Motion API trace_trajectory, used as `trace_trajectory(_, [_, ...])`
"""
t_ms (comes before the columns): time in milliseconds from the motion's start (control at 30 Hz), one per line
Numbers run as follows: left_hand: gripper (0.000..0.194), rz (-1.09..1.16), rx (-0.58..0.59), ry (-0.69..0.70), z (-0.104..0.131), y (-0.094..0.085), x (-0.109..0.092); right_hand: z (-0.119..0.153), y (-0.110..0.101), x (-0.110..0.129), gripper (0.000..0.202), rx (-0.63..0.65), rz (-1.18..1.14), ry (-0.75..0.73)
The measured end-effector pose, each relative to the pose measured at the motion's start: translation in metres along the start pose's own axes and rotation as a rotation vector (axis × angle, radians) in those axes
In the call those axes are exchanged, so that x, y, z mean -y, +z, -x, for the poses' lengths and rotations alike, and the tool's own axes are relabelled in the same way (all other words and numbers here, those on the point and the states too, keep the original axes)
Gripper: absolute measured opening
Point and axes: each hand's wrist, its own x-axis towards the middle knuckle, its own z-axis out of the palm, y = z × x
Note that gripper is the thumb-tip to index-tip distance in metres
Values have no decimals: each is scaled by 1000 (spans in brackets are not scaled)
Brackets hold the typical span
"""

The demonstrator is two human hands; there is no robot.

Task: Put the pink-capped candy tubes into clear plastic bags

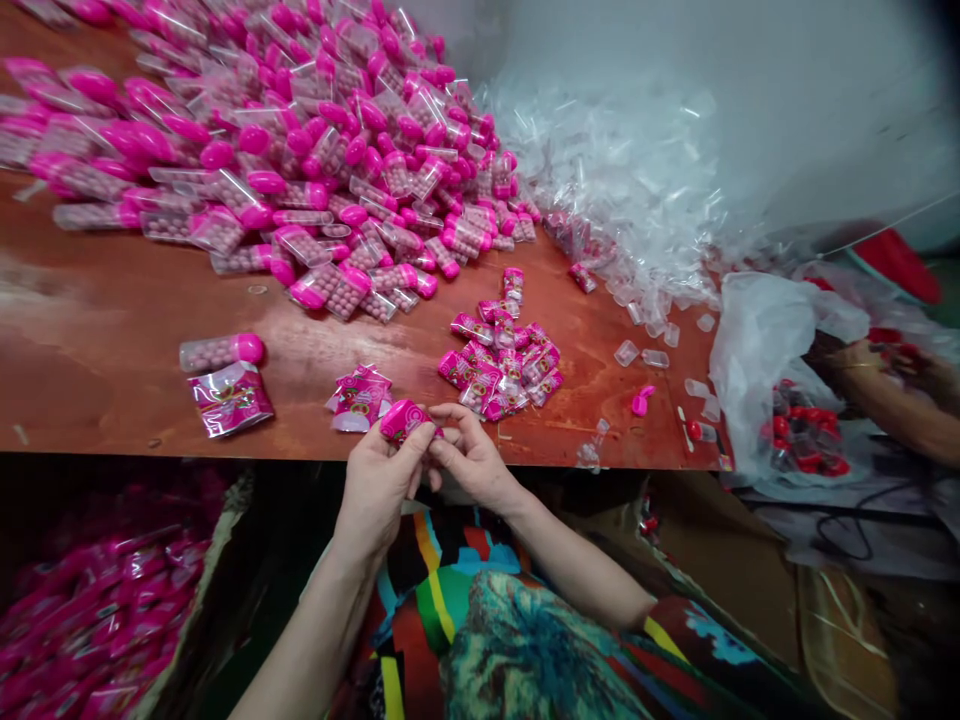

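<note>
On the left of the table (97,360), a pink-topped bottle (214,353) lay just behind a shiny packet (231,400). Next came a small stack of wrappers (361,394). The left hand (379,470) pinched a pink piece (401,420) by the table's near edge. The right hand (472,460) curled in at the piece's right end; I could not tell if it pinched too. A soft, steady pinch seemed best, to stop slips and dents. Farther right lay a heap of little packs (495,365).
</note>
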Motion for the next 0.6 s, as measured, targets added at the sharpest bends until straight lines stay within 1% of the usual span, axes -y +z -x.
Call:
trace_trajectory(33, [38,19,8,8,0,-1,-2,0,-1,4,51,1,13,3])
trace_trajectory(133, [57,42,12,62,1,-1,-6,2,-3,15,48,-8,75,-3])
trace_trajectory(200, [59,21,7,86,1,1,-6,5,-3,21,46,-22,119,7])
trace_trajectory(267, [59,6,16,81,1,4,-6,9,-3,25,43,-52,148,27])
trace_trajectory(333, [63,6,43,65,0,7,-7,13,-5,30,40,-119,175,29])
trace_trajectory(400, [72,11,57,73,-1,5,-9,14,-12,40,40,-242,203,-12])
trace_trajectory(467, [74,-18,18,124,-3,-5,-14,13,-25,55,44,-411,155,-115])
trace_trajectory(500, [69,-61,-29,166,-5,-14,-18,11,-32,64,47,-483,89,-165])
trace_trajectory(567, [52,-233,-161,291,-10,-38,-31,6,-42,80,55,-545,-29,-160])
trace_trajectory(600, [43,-358,-244,375,-14,-53,-39,3,-42,85,59,-565,-65,-140])
